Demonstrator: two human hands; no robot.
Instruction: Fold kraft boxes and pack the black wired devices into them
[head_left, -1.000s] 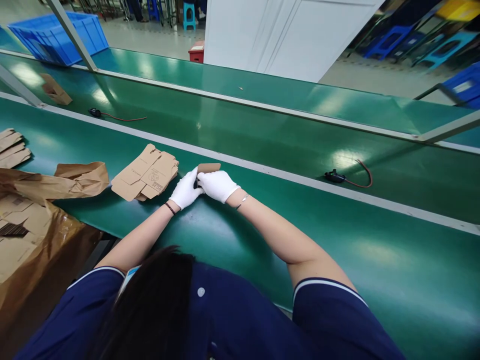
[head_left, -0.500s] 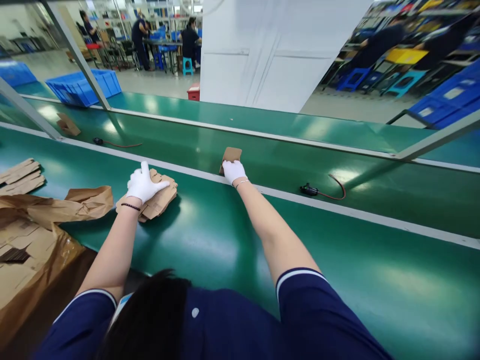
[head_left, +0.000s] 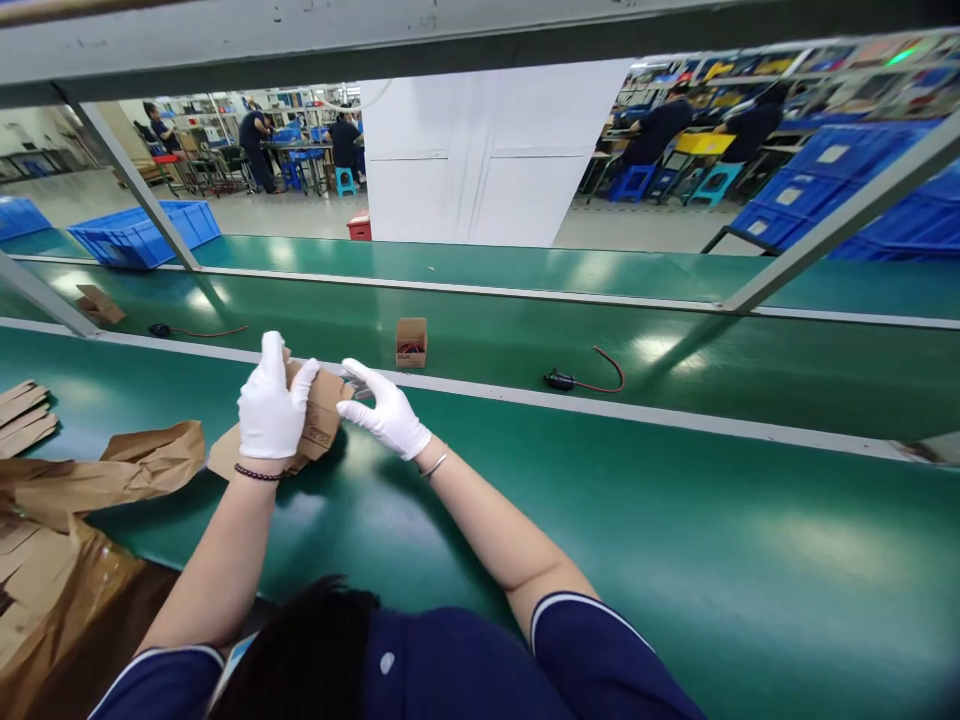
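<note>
The fingers of the left hand (head_left: pixel 271 405), in a white glove, are closed around the top of a flat cardboard carton blank (head_left: pixel 319 418), with the thumb on the near side and the forefinger raised above the edge. The blank is lifted off the top of a small stack of flat blanks (head_left: pixel 225 455) that lies on the near green belt (head_left: pixel 675 540). There is dark printing on the face of the blank, low near the left thumb, but the letters are too small to read. The right hand (head_left: pixel 386 412), also in a white glove, has its fingers spread and stretched out; the fingertips touch the right edge of the same blank, and I cannot tell if they pinch it. Both wrists carry a thin bracelet, and both forearms are bare and reach forward from short dark blue sleeves. Further out, on the middle belt just beyond the grey rail, stands a small folded carton (head_left: pixel 411 342) with its open side toward the camera and something dark inside. To the right of it lies a black part with a red wire (head_left: pixel 581 379). On the left are crumpled brown paper (head_left: pixel 90 480) and a blue crate (head_left: pixel 139 230).
</note>
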